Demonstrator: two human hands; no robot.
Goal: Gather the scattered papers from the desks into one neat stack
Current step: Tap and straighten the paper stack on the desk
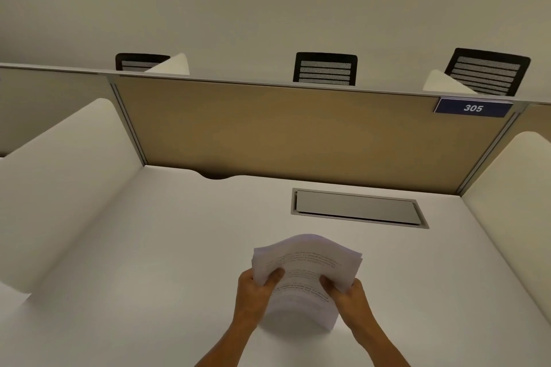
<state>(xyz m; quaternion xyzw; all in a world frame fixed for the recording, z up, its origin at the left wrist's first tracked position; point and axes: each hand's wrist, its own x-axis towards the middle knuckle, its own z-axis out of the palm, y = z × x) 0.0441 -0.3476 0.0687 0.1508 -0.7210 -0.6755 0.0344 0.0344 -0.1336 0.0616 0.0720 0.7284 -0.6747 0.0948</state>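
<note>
A bundle of white printed papers [307, 262] is held over the white desk [149, 277], bowed upward in the middle with its sheet edges slightly fanned. My left hand [256, 292] grips the bundle's left side, thumb on top. My right hand [348, 295] grips its right side the same way. The bundle's near edge rests on or just above the desk; I cannot tell which. No other loose sheets show on this desk.
A tan partition [283, 134] closes the back, bearing a blue tag marked 305 [473, 108]. White side dividers [59, 188] stand left and right. A grey cable hatch [357, 208] is set into the desk. Three black mesh chair backs [325, 68] rise beyond the partition.
</note>
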